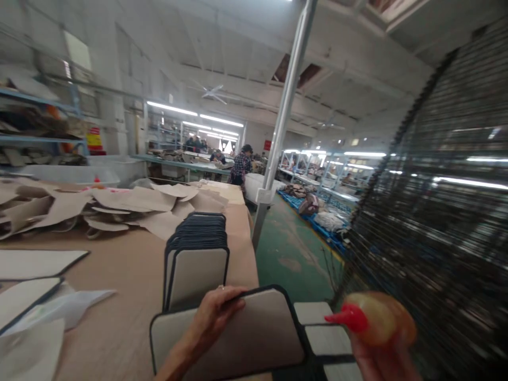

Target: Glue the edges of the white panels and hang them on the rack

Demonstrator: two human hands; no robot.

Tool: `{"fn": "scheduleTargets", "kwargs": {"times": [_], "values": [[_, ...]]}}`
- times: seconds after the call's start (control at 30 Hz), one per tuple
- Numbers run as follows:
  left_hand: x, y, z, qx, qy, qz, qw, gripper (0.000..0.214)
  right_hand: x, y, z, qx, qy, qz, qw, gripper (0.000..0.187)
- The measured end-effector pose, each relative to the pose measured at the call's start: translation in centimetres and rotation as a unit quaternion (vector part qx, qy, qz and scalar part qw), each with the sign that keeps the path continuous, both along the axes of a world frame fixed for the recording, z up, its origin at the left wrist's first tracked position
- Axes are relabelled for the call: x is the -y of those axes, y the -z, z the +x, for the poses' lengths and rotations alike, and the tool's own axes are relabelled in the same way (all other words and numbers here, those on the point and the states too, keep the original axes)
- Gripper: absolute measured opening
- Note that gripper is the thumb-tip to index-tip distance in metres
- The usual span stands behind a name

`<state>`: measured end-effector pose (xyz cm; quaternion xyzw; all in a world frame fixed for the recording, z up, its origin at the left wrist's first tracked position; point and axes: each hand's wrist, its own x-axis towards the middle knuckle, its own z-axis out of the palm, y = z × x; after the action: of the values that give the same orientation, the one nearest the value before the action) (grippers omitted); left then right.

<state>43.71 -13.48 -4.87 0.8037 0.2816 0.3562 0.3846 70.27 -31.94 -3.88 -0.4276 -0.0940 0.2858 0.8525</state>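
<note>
My left hand (214, 316) pinches the top edge of a grey panel with rounded corners and dark edging (265, 330), held tilted near the table's front edge. At the lower right my right hand (383, 360) is wrapped round a squeeze bottle (391, 317) with yellowish-brown contents, its red nozzle pointing left. Behind the held panel, a stack of similar dark-edged panels (200, 272) stands on the table. Beyond the held panel's right edge, several pale pieces (327, 338) show between the hands, partly hidden.
The brown tabletop (130, 264) carries a heap of beige cut sheets (119, 200) and, at left, pale dark-edged panels (35, 263) with a white sheet (71, 307). A metal post (283, 114) rises by the table's right edge. Dark wire racking (428, 211) stands right; a person (241, 164) works farther back.
</note>
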Motion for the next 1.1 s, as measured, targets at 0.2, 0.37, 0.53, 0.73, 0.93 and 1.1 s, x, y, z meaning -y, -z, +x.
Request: {"fn": "scheduleTargets", "kwargs": {"times": [0.2,0.37,0.53,0.73,0.93,1.1], "values": [[1.4,-7.8,4.0,-0.161,0.322,0.110,0.926,0.022,3.3,-6.8,0.0,0.126,0.081,0.019,0.989,0.069],[2.3,-10.5,8.2,-0.182,0.511,0.105,0.833,0.024,5.8,-7.3,0.8,0.227,0.010,0.019,0.974,0.072],[3.7,-11.5,10.9,-0.225,0.592,0.109,0.766,0.025,7.0,-7.2,1.4,0.288,-0.030,-0.003,0.957,0.063],[4.6,-12.2,12.0,-0.242,0.658,0.032,0.712,0.029,7.4,-7.1,0.9,0.262,-0.086,0.004,0.961,0.063],[5.0,-11.9,12.3,-0.248,0.669,-0.019,0.700,0.034,7.0,-6.2,1.4,0.238,-0.107,0.014,0.965,0.060],[5.1,-11.8,12.3,-0.249,0.667,-0.033,0.701,0.035,6.6,-6.1,1.6,0.202,-0.095,0.003,0.975,0.061]]}}
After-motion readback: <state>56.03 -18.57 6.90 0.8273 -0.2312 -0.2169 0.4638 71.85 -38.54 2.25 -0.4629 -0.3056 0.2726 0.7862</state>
